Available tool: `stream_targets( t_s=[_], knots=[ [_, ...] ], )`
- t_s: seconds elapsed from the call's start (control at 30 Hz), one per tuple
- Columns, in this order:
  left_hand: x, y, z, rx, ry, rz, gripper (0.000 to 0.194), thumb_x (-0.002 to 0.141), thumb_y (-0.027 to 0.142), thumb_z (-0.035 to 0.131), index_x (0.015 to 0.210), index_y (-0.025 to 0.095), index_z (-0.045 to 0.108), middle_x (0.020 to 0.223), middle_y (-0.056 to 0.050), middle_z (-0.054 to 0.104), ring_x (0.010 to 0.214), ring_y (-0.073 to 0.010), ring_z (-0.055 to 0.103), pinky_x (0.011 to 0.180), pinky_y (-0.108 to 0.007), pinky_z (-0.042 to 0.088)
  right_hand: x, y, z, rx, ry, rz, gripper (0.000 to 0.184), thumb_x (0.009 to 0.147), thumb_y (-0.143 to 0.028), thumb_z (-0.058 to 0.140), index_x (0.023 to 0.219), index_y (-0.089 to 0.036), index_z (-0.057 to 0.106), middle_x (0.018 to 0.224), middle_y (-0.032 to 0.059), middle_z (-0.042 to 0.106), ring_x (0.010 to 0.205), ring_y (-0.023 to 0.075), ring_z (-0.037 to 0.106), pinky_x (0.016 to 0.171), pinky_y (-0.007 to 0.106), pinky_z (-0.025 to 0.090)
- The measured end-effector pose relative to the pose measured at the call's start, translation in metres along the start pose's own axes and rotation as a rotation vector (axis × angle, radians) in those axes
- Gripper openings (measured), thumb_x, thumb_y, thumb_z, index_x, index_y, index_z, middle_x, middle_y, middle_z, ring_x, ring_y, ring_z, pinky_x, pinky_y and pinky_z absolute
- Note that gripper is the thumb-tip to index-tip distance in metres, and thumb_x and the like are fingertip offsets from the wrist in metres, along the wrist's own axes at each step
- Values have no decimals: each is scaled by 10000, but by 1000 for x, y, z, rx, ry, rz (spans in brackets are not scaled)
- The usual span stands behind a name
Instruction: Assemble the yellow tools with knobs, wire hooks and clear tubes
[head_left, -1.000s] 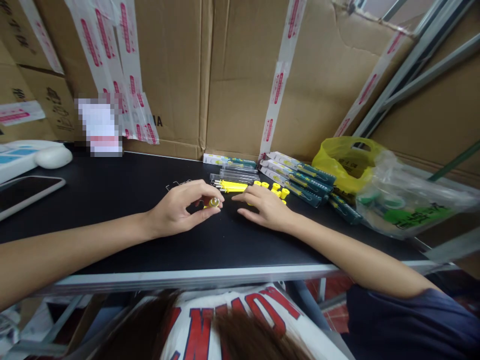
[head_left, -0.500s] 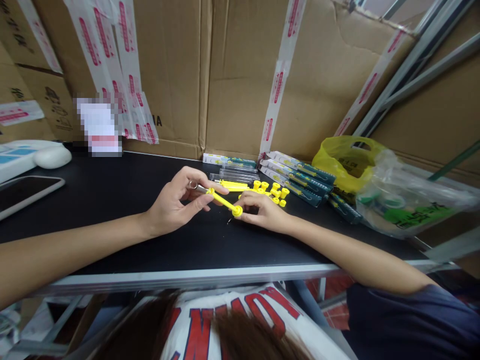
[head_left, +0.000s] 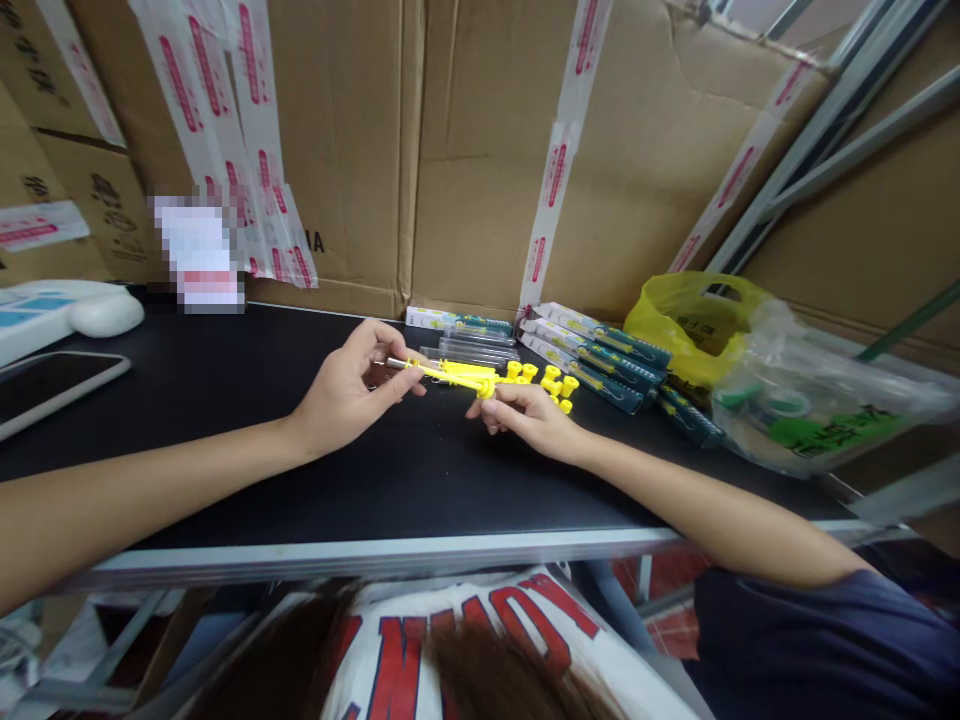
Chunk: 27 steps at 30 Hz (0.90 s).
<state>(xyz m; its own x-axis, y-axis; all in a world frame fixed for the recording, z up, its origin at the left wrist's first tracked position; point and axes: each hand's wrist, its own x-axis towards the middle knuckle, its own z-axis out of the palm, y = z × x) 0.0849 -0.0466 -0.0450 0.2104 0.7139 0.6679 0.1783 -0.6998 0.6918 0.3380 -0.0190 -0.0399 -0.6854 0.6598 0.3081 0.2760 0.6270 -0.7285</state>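
My left hand (head_left: 356, 385) pinches the metal-capped end of a slim yellow spring scale part (head_left: 454, 377), its rod pointing right and slightly down. At the rod's far end, the fingers of my right hand (head_left: 529, 412) are closed by the round yellow cap; the small end piece there is blurred. Behind the rod lie more yellow rods (head_left: 469, 370) and clear plastic tubes (head_left: 476, 347). Several yellow caps (head_left: 553, 380) are scattered just beyond my right hand.
Printed slim boxes (head_left: 592, 345) are stacked behind the caps, with another box (head_left: 457, 320) against the cardboard wall (head_left: 480, 150). A yellow bag (head_left: 694, 320) and a clear bag (head_left: 825, 400) sit right. A phone (head_left: 56, 390) and white device (head_left: 67, 310) lie left.
The yellow rod has swung closer to level as its right end rose. My right hand's fingers have turned and curled in under the cap; my left hand has shifted slightly up.
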Motion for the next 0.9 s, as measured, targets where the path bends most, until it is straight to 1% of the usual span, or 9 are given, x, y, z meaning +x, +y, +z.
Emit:
stream_targets(
  t_s=[0.1,0.2,0.4,0.5,0.63,0.7,0.77,0.83,0.9],
  knots=[
    [3,-5,-2,90,1,-48,257,861,334,630,906,194,420,868,-11,649,653,-114,666,570,-212,513,-1,-1,0,35,25,-1,406,952,-459,463,906,-110,666,637,-7,551,573,84,502,554,206,396],
    [6,-11,-4,182,-34,-62,235,849,341,628,912,187,462,849,-3,625,690,-116,639,635,-239,512,-1,-2,0,46,20,-1,414,966,-455,434,937,-109,659,606,-21,530,534,73,458,530,202,370],
    [7,-12,-5,307,-138,-71,208,869,364,585,946,180,526,857,-11,643,752,-134,619,729,-278,510,-2,-3,-1,45,-55,-2,439,968,-472,422,936,-105,660,551,-42,492,498,69,426,529,208,348],
    [5,-8,-4,365,-245,-3,223,884,369,564,1004,182,548,933,-22,655,832,-150,628,796,-295,508,-2,-4,0,40,-98,-5,432,972,-464,419,957,-101,654,553,-47,484,504,68,419,554,212,351],
    [0,-3,2,465,-428,131,369,887,395,567,1194,197,513,1173,-61,630,1067,-195,601,944,-334,468,-3,-7,4,30,-169,-14,420,966,-459,436,973,-100,654,586,-47,460,541,72,425,576,214,354],
    [-2,-3,6,492,-491,179,379,905,392,544,1229,202,498,1197,-65,626,1089,-198,599,961,-332,459,-4,-10,6,12,-188,-13,407,959,-456,451,976,-105,656,627,-39,464,573,76,435,582,213,354],
    [-3,-4,8,503,-522,203,297,942,361,480,1189,201,520,1145,-56,647,1040,-185,618,930,-310,471,-4,-11,6,-11,-191,-24,389,955,-446,465,981,-111,659,699,-19,504,636,83,463,621,216,368],
    [-3,-5,8,511,-518,197,249,971,325,408,1141,196,537,1096,-50,658,989,-172,631,890,-289,480,-4,-12,6,-14,-173,-37,374,948,-442,480,974,-116,663,751,-4,533,672,87,473,643,219,373],
    [-2,-5,8,524,-503,180,251,982,308,370,1130,189,534,1083,-53,658,969,-169,634,868,-280,480,-3,-11,5,17,-140,-17,369,936,-449,500,953,-117,661,743,-6,531,640,81,453,602,215,357]
  ],
)
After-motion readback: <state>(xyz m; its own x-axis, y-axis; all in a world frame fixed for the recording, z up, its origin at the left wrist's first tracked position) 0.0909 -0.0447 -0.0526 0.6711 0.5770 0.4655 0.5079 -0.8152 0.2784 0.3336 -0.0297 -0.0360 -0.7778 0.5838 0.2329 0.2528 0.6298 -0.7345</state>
